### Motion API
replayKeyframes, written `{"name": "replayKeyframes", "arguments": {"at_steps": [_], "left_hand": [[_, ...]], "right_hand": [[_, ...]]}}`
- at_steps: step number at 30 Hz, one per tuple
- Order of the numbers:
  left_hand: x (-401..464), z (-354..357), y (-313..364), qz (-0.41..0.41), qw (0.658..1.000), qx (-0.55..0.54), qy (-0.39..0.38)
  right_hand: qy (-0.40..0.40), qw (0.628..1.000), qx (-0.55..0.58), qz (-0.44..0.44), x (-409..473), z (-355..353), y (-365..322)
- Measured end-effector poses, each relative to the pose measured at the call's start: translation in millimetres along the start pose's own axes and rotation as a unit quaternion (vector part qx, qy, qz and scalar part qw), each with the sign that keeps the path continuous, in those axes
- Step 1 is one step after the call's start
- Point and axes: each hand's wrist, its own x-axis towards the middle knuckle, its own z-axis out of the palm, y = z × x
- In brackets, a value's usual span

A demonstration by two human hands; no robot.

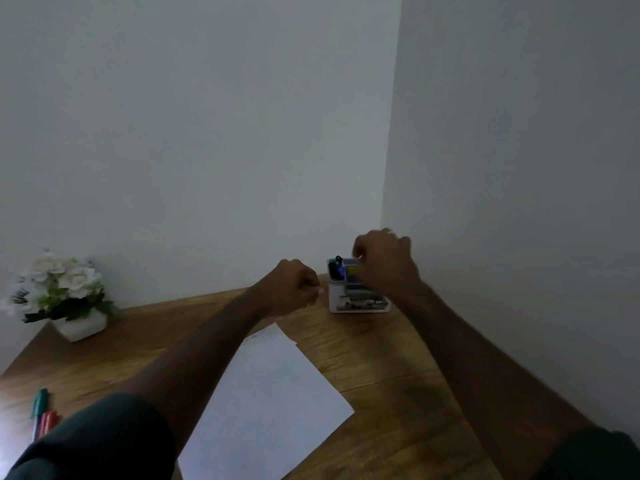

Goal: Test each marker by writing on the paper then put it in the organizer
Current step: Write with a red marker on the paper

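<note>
Paper (270, 393) on wooden desk (398, 368) in white-walled corner; both hands' grip unclear.

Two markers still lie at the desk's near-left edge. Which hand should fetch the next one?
Left, probably. The green marker and red marker lie on that side, beside the left sleeve. The left hand is curled short of the organizer; the right hand hangs over it, farthest away.

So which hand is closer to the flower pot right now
Left. The left hand is curled above the table between the flower pot and the organizer; the right hand is over the organizer, farther away.
</note>
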Motion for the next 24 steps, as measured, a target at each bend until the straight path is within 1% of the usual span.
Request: {"name": "replayKeyframes", "arguments": {"at_steps": [4,6,9,12,15,19,22,24], "left_hand": [[-39.0,-13.5,-12.9,-0.031,0.999,0.013,0.004],[-70.6,-22.0,-25.7,-0.047,0.998,0.027,0.032],[-131.6,-37.9,-48.0,-0.093,0.993,0.018,0.073],[-192.7,-59.4,-64.8,-0.127,0.986,0.032,0.099],[-248.5,-82.9,-79.5,-0.174,0.974,0.059,0.134],[-310.5,-104.1,-100.0,-0.243,0.954,0.081,0.154],[-337.8,-111.9,-107.6,-0.272,0.944,0.087,0.165],[-347.9,-113.4,-110.8,-0.285,0.94,0.092,0.166]], "right_hand": [[0.011,0.994,0.047,-0.094,-24.5,22.7,-60.8],[0.005,0.988,0.092,-0.124,-37.9,35.8,-91.5],[-0.026,0.974,0.139,-0.176,-62.2,54.2,-141.8],[-0.075,0.954,0.196,-0.216,-84.3,67.0,-193.6],[-0.102,0.932,0.232,-0.258,-101.3,75.3,-243.8],[-0.229,0.909,0.239,-0.254,-122.5,72.5,-303.5],[-0.312,0.887,0.214,-0.265,-137.2,70.0,-331.1],[-0.349,0.88,0.183,-0.266,-147.2,71.8,-341.8]]}}
